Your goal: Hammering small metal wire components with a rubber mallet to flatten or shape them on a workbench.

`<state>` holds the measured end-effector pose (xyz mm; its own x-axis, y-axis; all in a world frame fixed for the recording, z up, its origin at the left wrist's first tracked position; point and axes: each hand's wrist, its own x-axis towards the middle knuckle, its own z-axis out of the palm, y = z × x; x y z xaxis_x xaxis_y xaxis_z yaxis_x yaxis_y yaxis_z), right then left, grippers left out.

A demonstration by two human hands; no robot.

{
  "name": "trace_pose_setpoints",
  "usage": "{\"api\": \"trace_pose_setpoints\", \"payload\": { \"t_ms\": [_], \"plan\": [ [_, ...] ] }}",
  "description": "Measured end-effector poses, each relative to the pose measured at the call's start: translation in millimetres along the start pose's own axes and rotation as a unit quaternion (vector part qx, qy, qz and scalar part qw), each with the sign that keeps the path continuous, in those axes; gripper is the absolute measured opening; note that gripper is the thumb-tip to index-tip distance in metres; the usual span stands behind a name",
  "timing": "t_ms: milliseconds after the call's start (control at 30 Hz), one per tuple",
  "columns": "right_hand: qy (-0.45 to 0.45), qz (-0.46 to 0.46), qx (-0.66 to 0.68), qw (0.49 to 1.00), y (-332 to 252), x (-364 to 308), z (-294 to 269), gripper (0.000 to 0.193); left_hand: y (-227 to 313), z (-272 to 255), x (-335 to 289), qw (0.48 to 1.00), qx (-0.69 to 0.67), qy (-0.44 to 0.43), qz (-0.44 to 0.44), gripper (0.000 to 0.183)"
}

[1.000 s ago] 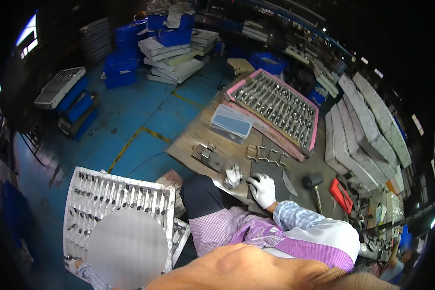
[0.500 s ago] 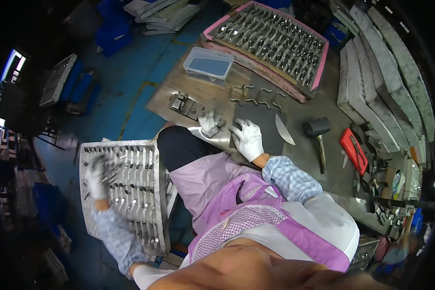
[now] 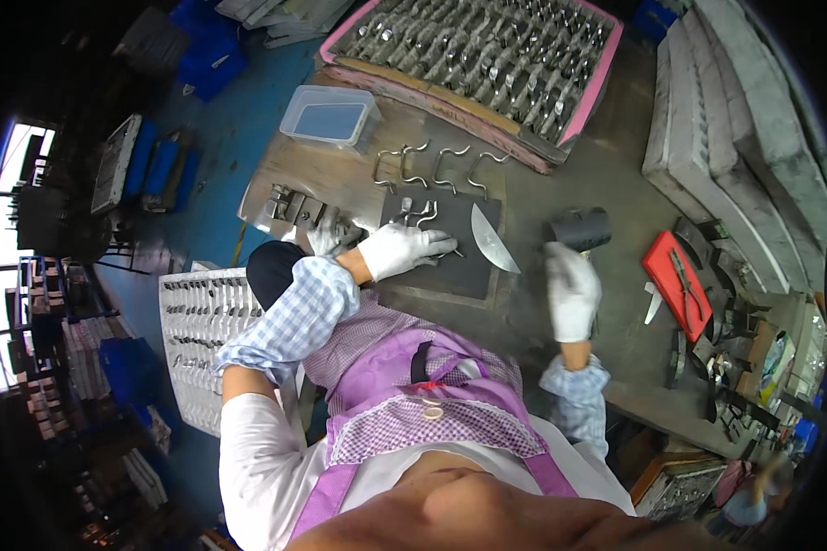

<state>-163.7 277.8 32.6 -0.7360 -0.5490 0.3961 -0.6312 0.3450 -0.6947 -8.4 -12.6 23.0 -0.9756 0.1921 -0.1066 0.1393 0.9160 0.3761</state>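
My left hand (image 3: 402, 253), in a white glove, is closed on a bent metal piece (image 3: 420, 213) and holds it down on a black square pad (image 3: 446, 280). Part of that piece is hidden under the fingers. To the right, my gloved right hand (image 3: 572, 298) is wrapped round the handle of a black-headed mallet (image 3: 579, 230); motion blurs the hand, and it covers most of the handle. A curved, blade-shaped metal plate (image 3: 493, 243) lies across the pad's right edge. Several similar bent metal pieces (image 3: 441, 170) lie in a row just beyond the pad.
An empty-looking glove (image 3: 331, 231) lies beside a metal fixture (image 3: 294, 208). Behind are a clear plastic box (image 3: 331, 118) and a pink-edged tray (image 3: 441, 118) of metal parts. Pliers rest on a red tray (image 3: 675, 289) at right. A white rack of parts (image 3: 202, 321) stands lower left.
My left hand has come from the rack at left to the pad, with a bent metal piece. My right hand has left the pad for the mallet. The view has shifted too.
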Motion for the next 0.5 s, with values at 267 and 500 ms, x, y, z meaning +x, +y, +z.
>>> {"api": "trace_pose_setpoints", "payload": {
  "t_ms": [267,500],
  "plan": [
    [0.021,0.062,-0.359,0.931,72,-46,-2,0.059,-8,-21,-39,0.998,0.049,0.024,0.010,0.042],
    [0.006,0.132,-0.391,0.911,85,-23,18,0.049,27,24,3,0.902,0.121,0.174,-0.376,0.042]
  ]
}}
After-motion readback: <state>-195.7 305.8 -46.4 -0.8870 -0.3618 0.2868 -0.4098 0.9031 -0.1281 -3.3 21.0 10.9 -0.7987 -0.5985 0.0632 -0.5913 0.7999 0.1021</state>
